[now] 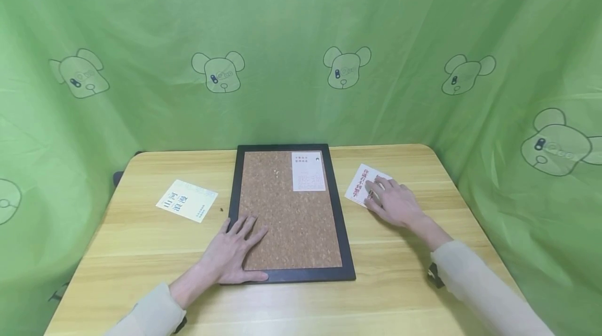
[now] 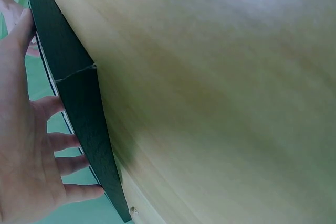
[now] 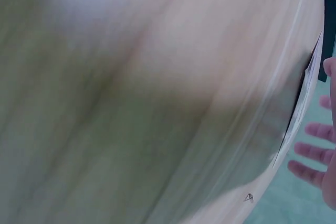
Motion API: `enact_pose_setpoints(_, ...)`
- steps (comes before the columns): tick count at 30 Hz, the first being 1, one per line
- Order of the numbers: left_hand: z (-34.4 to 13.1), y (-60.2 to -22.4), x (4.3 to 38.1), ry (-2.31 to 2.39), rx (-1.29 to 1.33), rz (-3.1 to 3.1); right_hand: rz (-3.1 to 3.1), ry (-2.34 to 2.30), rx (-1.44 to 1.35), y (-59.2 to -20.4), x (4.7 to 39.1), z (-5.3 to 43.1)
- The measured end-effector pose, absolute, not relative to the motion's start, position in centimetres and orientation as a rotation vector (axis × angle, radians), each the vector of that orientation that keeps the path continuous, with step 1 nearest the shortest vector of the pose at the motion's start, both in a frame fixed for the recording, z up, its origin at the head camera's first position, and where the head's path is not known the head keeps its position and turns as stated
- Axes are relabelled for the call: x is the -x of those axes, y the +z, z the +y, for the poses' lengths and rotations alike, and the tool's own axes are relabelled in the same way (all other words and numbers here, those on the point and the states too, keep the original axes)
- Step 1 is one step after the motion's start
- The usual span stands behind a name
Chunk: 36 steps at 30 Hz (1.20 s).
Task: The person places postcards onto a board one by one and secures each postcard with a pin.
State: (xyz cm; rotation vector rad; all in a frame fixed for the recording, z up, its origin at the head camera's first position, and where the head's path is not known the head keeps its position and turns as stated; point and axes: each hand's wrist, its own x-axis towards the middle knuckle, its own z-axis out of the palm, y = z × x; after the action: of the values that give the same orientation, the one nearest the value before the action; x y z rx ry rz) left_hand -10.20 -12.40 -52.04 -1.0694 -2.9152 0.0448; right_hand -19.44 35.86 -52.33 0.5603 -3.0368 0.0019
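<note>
A cork board (image 1: 287, 231) in a black frame lies flat on the table. My left hand (image 1: 231, 250) rests spread over its lower left corner, thumb along the bottom edge of the frame. In the left wrist view the fingers (image 2: 65, 141) lie across the frame's side. To the right of the board, my right hand (image 1: 395, 203) is over a white card (image 1: 356, 189) with red characters, fingertips on its right part. The right wrist view shows those fingers (image 3: 314, 152) extended and slightly apart beside the card. Another white card (image 1: 308, 171) lies on the cork's upper right, a pin (image 1: 317, 159) near its top corner.
Left of the board a pale card (image 1: 187, 200) with blue characters lies on the wooden table (image 1: 301, 310). A small dark object (image 1: 221, 209) sits between that card and the frame. Green curtains (image 1: 282, 111) printed with bear heads hang behind the table and at both sides.
</note>
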Motion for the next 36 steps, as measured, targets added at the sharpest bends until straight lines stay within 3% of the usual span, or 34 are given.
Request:
enact_pose_setpoints(18,-12.4,-51.9,10.3,0.037,1.07,-2.922,-3.084,0.04,-0.165,-52.2,20.0,33.8)
enact_pose_setpoints(36,-12.5,-51.8,10.3,0.033,1.072,-2.929,-3.135,-0.06,-0.169,-52.5,20.3,33.8)
